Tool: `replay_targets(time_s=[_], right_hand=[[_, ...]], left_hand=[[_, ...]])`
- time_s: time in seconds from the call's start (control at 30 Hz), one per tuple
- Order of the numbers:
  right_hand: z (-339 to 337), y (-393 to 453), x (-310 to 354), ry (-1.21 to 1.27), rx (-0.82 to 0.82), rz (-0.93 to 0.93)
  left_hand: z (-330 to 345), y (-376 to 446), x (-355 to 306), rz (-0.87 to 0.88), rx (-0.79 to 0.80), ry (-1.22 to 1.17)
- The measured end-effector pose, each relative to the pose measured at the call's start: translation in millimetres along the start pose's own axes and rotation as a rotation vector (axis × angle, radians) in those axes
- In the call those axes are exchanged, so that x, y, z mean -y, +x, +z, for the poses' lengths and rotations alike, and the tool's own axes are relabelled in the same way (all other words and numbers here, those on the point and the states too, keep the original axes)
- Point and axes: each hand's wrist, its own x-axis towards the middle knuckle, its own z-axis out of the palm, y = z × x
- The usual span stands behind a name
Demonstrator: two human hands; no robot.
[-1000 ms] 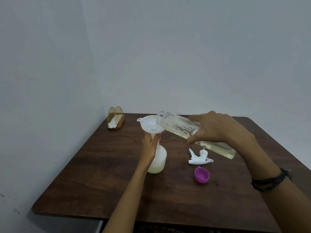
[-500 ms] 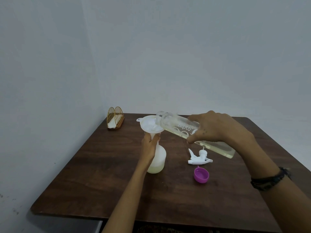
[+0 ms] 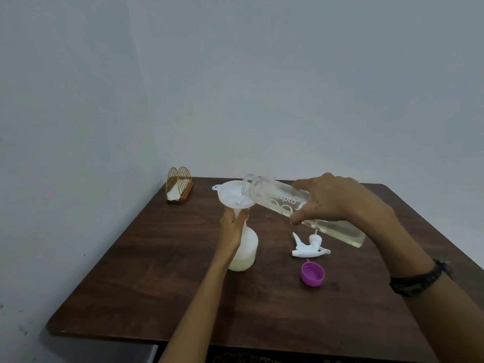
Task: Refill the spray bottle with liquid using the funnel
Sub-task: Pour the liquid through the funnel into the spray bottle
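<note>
Pouring was midway: the right hand [image 3: 337,203] gripped the tilted bottle [image 3: 293,205] over the funnel [image 3: 230,199], the left hand [image 3: 233,226] clasped the spray bottle [image 3: 246,252] neck, barely filled; its trigger [image 3: 309,247] lay off mid-tabletop [image 3: 157,297].

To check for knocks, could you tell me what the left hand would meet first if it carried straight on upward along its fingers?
Probably the funnel: the left hand already grips its stem, so the bowl sits directly above the fingers, though depth is unclear.

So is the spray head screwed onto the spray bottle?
No, the spray head lies on the table, right of the spray bottle.
</note>
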Motion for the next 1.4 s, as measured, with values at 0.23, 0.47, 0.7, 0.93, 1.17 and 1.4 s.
replay_targets(time_s=[0.23, 0.47, 0.7, 0.93, 1.17, 1.4], right_hand=[[-2, 0, 3, -0.01, -0.002, 0.015], [-1, 0, 1, 0.004, -0.002, 0.017], [-1, 1, 0, -0.01, 0.004, 0.014], [-2, 1, 1, -0.013, 0.023, 0.01], [0, 0, 0, -0.01, 0.007, -0.008], [10, -1, -6, 0.054, -0.007, 0.0]], left_hand=[[0, 0, -1, 0.012, 0.004, -0.004], [0, 0, 0, 0.008, -0.001, -0.013], [0, 0, 1, -0.001, 0.001, -0.016], [0, 0, 1, -0.005, 0.002, -0.023], [-1, 0, 1, -0.001, 0.001, -0.018], [0, 0, 1, -0.018, -0.003, -0.017]])
